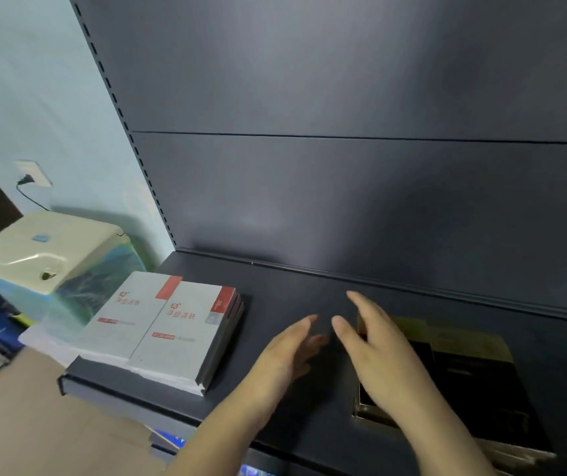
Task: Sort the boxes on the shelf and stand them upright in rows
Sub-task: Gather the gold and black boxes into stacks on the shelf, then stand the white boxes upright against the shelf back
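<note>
Our right hand (381,355) hung over the left edge of the dark boxes (474,376). Its fingers were straight and loosely spread and held nothing, though we could not tell whether the palm touched the top box. Our left hand (282,359) was just beside it over bare shelf (292,286), fingers also straight and empty. The dark boxes, gold at the edges, lay flat in a stack at the right front. The white boxes (172,324) lay flat in stacks at the left end, two side by side on top. None stood upright yet, so we judged the sorting barely begun. The risk lay in the dark stack. It sat close to the front lip, and tipping the top box up could drag the ones beneath it off the edge. Dark card on dark metal also hid the edges from us. Thin boxes stood with nothing to lean on might topple in a row, and a stray elbow could push the white stacks off the open left end. The shelf was matt dark metal with a matching back panel (344,183). To the left were a pale blue wall (34,80) with a socket (33,173), a cream appliance (45,249) and a tan floor (34,427).
</note>
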